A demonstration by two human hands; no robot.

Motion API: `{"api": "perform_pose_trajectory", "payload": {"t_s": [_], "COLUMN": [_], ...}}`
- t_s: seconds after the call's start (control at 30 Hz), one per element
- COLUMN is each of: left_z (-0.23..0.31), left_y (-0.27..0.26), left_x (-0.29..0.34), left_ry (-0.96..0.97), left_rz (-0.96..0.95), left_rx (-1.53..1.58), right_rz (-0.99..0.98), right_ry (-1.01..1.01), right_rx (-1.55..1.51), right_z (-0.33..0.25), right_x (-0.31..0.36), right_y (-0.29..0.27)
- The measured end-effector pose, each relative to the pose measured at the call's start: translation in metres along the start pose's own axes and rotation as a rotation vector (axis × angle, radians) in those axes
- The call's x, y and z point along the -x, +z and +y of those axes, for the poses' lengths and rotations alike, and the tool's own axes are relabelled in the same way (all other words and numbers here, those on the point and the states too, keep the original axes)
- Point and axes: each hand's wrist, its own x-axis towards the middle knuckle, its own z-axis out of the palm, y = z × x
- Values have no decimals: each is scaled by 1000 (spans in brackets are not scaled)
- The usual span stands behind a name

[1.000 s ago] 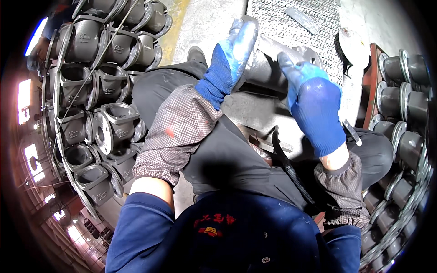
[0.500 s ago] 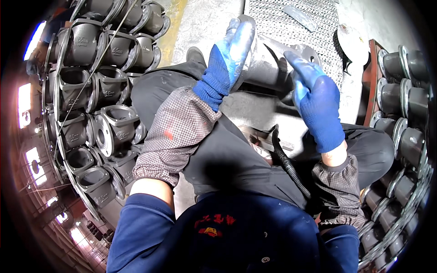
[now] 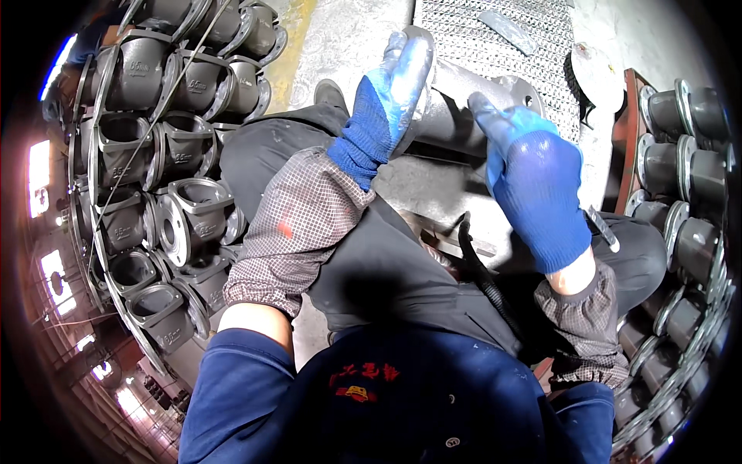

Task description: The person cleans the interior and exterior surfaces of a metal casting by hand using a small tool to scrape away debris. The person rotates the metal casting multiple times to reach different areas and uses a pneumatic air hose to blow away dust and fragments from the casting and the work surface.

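Observation:
A grey cast-metal valve body [image 3: 456, 104] lies on its side in front of me, with a flange at its left end. My left hand [image 3: 393, 97], in a blue coated glove, is pressed along that flange, its fingers closed over the rim. Over the right part of the body is my right hand [image 3: 533, 158], also gloved, the index finger stretched toward the metal and the other fingers curled. A narrow grey stick-like thing [image 3: 603, 230] shows beside the right wrist. Whether it runs into the curled fingers is hidden.
Stacked flanged valve bodies [image 3: 185, 147] rise on my left, and more grey flanged castings [image 3: 665, 166] stand on my right by a red-brown frame [image 3: 635, 139]. A textured metal mat [image 3: 464, 39] holds a flat strip [image 3: 508, 31]. A black hose [image 3: 483, 278] runs between my legs.
My right hand has turned, and its fingertips have shifted slightly left over the valve body. The narrow stick-like thing has come into sight by the wrist. My left hand stays on the flange.

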Motion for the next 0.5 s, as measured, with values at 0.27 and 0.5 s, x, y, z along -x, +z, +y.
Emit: {"api": "perform_pose_trajectory", "payload": {"t_s": [0.27, 0.5], "left_z": [4, 14], "left_y": [11, 10], "left_x": [-4, 1], "left_ry": [-231, -346], "left_rz": [57, 102], "left_rx": [259, 297], "right_rz": [135, -173], "right_ry": [398, 623], "right_rx": [-294, -177], "right_z": [26, 13], "right_x": [-25, -60], "right_y": [29, 56]}}
